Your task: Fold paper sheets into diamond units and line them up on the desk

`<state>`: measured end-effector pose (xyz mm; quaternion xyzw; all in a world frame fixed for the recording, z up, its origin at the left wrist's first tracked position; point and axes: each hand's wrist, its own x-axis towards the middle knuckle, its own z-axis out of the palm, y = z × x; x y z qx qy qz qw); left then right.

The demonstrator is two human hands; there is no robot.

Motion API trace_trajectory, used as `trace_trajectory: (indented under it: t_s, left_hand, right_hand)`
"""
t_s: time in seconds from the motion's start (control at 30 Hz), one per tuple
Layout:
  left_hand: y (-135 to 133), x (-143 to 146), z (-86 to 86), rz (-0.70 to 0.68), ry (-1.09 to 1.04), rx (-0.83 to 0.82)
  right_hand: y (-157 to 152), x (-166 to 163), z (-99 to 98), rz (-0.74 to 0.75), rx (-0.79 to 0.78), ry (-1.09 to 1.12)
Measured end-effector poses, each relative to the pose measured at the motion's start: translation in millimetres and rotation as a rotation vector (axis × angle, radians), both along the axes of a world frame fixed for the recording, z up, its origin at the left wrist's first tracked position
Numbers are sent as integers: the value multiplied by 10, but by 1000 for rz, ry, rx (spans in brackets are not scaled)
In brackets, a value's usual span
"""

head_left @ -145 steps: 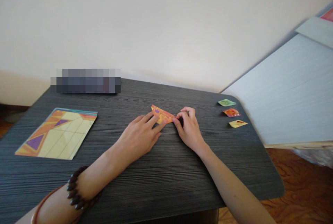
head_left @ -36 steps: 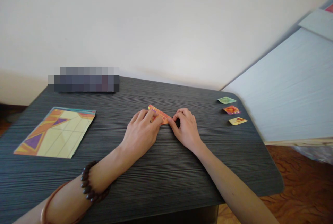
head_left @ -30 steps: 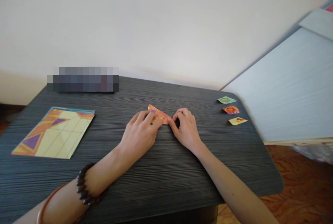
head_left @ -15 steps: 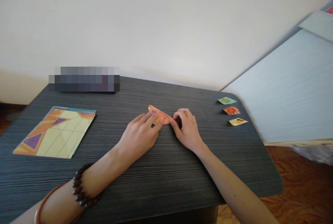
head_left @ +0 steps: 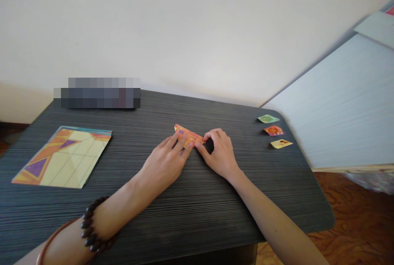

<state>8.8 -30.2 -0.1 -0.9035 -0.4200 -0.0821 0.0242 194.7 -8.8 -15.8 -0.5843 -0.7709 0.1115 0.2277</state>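
A small folded piece of orange patterned origami paper [head_left: 192,135] lies on the dark table in front of me. My left hand [head_left: 168,160] rests on it with fingers stretched out and slightly apart, the fingertips pressing on its left and middle part. At the paper's right end, my right hand [head_left: 218,152] pinches the edge between thumb and bent index finger. The fingers cover some of the paper, so its full folded shape is partly hidden.
A stack of patterned paper sheets [head_left: 72,158] lies at the left of the table [head_left: 184,215]. Along the right edge sit three small folded papers: green [head_left: 269,119], red-orange [head_left: 273,130] and yellow [head_left: 281,144]. A blurred-out dark object [head_left: 100,97] stands at the back left, by the wall.
My right thumb has slid left along the paper's near edge, toward my left fingertips. My left hand stays on the paper, nearly still.
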Motion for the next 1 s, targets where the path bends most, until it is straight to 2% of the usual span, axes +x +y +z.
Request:
trace_trajectory:
  t_s: [0.4, 1.0]
  left_hand:
    - [1, 13, 36, 11, 35, -36]
    - [29, -31, 6, -14, 33, -41]
  right_hand:
    - [33, 5, 10, -15, -69, 34]
    - [75, 53, -32, 9, -65, 116]
